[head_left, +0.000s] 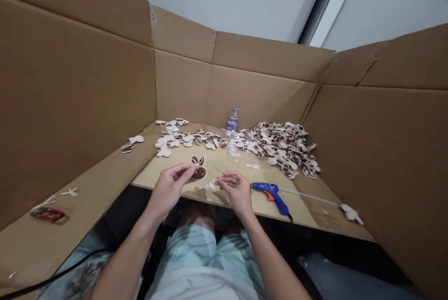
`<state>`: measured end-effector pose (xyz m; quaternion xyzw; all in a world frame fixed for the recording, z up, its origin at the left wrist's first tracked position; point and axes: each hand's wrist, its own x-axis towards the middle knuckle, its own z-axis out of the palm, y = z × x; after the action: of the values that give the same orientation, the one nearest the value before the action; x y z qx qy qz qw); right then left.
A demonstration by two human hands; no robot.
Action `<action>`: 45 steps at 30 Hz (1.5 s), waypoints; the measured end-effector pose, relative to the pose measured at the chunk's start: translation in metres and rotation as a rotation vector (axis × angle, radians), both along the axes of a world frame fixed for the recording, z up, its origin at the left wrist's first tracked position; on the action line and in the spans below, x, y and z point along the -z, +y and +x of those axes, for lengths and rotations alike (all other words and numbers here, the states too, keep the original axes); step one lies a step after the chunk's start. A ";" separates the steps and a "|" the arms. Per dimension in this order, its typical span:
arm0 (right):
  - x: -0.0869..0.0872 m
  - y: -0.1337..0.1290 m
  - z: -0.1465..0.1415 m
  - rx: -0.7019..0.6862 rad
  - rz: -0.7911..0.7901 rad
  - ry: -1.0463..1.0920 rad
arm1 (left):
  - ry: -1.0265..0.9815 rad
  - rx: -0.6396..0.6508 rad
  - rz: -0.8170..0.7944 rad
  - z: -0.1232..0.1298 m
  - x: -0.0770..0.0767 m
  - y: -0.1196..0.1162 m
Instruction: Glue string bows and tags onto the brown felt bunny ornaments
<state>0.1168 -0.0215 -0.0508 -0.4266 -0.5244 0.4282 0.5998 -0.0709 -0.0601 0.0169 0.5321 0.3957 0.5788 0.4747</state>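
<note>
Since the thin, light, fragile-looking eared cutout point(199, 168) is pinched at its edge by the left hand point(171, 189), it is best kept held there, left of the blue glue gun point(272, 196); the fingers of the right hand point(235, 191) are drawn together nearer the gun, whether on anything cannot be told, and a heap of cutouts point(283, 148) is piled beyond it

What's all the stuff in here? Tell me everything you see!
mouse-ear cutouts: many, brown and white, heaped on the wooden board
held cutout: one, brown and white, at the left hand
hot glue gun: one, blue and orange, right of the hands
water bottle: one, clear, back corner
red packet: one, red, on cardboard at left
cardboard walls: several, brown, around the board
left hand: one, holding the cutout
right hand: one, fingers pinched, beside the glue gun
</note>
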 end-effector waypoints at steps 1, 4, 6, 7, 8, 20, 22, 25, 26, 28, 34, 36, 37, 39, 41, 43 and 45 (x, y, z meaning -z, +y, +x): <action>-0.005 -0.005 0.001 -0.010 -0.001 0.025 | 0.002 0.011 0.008 0.001 0.000 -0.001; -0.019 -0.022 0.003 -0.051 0.011 0.094 | 0.010 0.033 0.023 0.005 -0.001 -0.004; -0.027 -0.033 0.003 -0.086 0.027 0.126 | 0.021 0.049 0.031 0.008 -0.002 -0.007; -0.030 -0.037 0.003 -0.099 0.038 0.133 | 0.027 0.055 0.035 0.009 -0.002 -0.008; -0.032 -0.041 0.002 -0.104 0.052 0.133 | 0.033 0.059 0.040 0.010 -0.003 -0.009; -0.057 -0.073 -0.005 0.055 0.132 0.138 | 0.035 -0.012 0.126 0.020 -0.008 -0.027; -0.062 -0.079 -0.006 0.090 0.178 0.107 | 0.066 -0.029 0.153 0.021 -0.010 -0.030; -0.063 -0.082 -0.007 0.122 0.325 0.062 | 0.065 -0.014 0.185 0.024 -0.012 -0.034; -0.062 -0.082 -0.007 0.128 0.369 0.042 | 0.060 -0.009 0.193 0.025 -0.012 -0.035; -0.060 -0.081 -0.007 0.133 0.420 -0.003 | 0.058 -0.008 0.205 0.027 -0.011 -0.036; -0.057 -0.081 -0.007 0.143 0.472 -0.088 | 0.067 -0.020 0.235 0.030 -0.007 -0.036; -0.058 -0.083 -0.007 0.153 0.477 -0.105 | 0.065 -0.022 0.240 0.030 -0.007 -0.036; -0.058 -0.083 -0.007 0.160 0.476 -0.113 | 0.066 -0.025 0.241 0.030 -0.007 -0.036; -0.059 -0.084 -0.008 0.176 0.476 -0.127 | 0.069 -0.033 0.240 0.030 -0.008 -0.037; -0.060 -0.085 -0.008 0.190 0.477 -0.136 | 0.073 -0.035 0.238 0.030 -0.009 -0.037; -0.060 -0.086 -0.008 0.198 0.474 -0.141 | 0.075 -0.035 0.233 0.030 -0.010 -0.038; -0.060 -0.086 -0.008 0.205 0.469 -0.145 | 0.075 -0.038 0.227 0.031 -0.010 -0.038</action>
<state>0.1084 -0.1080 0.0095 -0.3567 -0.6048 0.2003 0.6833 -0.0400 -0.0985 0.0267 0.5961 0.3548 0.6085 0.3853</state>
